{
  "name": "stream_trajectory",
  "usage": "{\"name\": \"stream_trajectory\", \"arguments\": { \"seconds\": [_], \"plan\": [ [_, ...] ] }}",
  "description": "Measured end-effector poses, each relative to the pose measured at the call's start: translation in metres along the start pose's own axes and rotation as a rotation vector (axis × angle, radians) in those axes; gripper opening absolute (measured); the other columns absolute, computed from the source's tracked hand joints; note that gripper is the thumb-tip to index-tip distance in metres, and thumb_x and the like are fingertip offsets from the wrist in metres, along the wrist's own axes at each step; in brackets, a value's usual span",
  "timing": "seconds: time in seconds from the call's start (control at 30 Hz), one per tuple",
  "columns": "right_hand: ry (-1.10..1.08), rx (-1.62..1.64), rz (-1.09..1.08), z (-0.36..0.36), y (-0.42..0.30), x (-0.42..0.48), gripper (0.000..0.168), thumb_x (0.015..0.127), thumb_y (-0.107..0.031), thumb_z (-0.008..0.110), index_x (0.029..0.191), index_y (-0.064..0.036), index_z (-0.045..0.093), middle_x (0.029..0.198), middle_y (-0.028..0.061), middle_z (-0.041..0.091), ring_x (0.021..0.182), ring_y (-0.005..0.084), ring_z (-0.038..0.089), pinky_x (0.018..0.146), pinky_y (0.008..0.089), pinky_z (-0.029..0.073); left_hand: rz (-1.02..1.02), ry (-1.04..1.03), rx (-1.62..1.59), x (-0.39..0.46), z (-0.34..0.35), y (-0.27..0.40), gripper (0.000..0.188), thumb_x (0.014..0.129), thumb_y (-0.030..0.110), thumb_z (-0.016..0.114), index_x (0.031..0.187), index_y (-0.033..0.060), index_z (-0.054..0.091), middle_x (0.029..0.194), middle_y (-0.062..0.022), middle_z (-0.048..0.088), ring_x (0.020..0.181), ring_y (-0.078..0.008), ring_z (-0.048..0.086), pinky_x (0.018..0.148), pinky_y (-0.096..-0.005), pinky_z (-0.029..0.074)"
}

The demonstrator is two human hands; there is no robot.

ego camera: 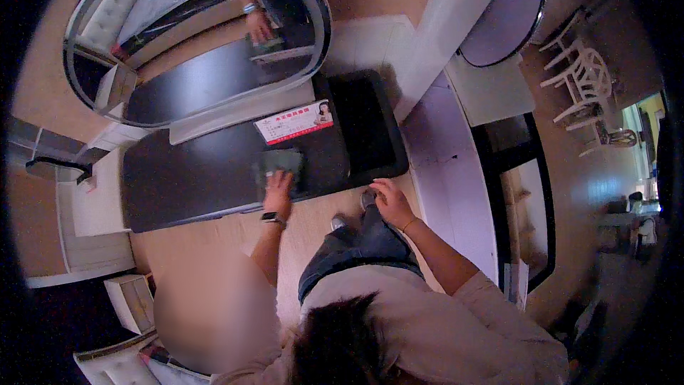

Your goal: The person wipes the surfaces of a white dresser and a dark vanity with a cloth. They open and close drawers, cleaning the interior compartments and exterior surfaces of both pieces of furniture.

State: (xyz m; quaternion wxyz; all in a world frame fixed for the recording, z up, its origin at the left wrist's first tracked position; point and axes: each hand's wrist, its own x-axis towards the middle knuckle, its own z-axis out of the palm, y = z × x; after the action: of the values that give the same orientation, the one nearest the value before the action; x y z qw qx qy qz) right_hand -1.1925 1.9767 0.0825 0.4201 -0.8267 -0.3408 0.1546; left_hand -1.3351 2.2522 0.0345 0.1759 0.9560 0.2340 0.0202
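My left hand (pixel 278 195), with a dark watch on its wrist, presses a greyish-green cloth (pixel 283 162) onto the dark top of a dressing table (pixel 187 176). The fingers lie over the cloth's near part, and the cloth looks slightly blurred. A printed card with red edges (pixel 294 122) lies just beyond it. My right hand (pixel 394 203), a thin bracelet at its wrist, is held near the front edge of a black, rounded-corner piece (pixel 398 155) at the table's right. Its fingers are loosely bent and nothing shows in them.
A large oval mirror (pixel 323 27) stands over the table's back and reflects an arm, the cloth and a bed. White drawers (pixel 101 192) flank the left side. On the right are a white pillar (pixel 454 5), a pale panel (pixel 449 187), a second mirror (pixel 502 21) and white chairs (pixel 588 77).
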Motion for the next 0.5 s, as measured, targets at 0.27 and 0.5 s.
{"name": "stream_trajectory", "arguments": {
  "seconds": [0.27,0.5],
  "plan": [
    [-0.015,-0.022,0.085,0.009,0.026,-0.039,0.024,0.075,-0.003,0.048,0.098,-0.002,0.056,0.107,0.0138,0.05,0.097,0.0303,0.051,0.085,0.0326,0.042,-0.515,0.115,0.127,-0.027,-0.025,-0.081,0.058,0.071,-0.001,0.051,0.126,0.0125,0.039,0.133,-0.0154,0.032,0.122,-0.04,0.026,0.101,-0.0408,0.026],
    [-0.085,-0.096,-0.003,0.002,0.028,-0.053,0.026,0.073,-0.003,0.049,0.099,-0.003,0.055,0.106,0.0149,0.051,0.097,0.0317,0.05,0.085,0.035,0.041,-0.286,0.074,0.052,-0.021,0.003,0.012,0.055,0.07,-0.004,0.048,0.122,0.0109,0.041,0.132,-0.014,0.033,0.122,-0.04,0.026,0.099,-0.0434,0.029]
  ]
}}
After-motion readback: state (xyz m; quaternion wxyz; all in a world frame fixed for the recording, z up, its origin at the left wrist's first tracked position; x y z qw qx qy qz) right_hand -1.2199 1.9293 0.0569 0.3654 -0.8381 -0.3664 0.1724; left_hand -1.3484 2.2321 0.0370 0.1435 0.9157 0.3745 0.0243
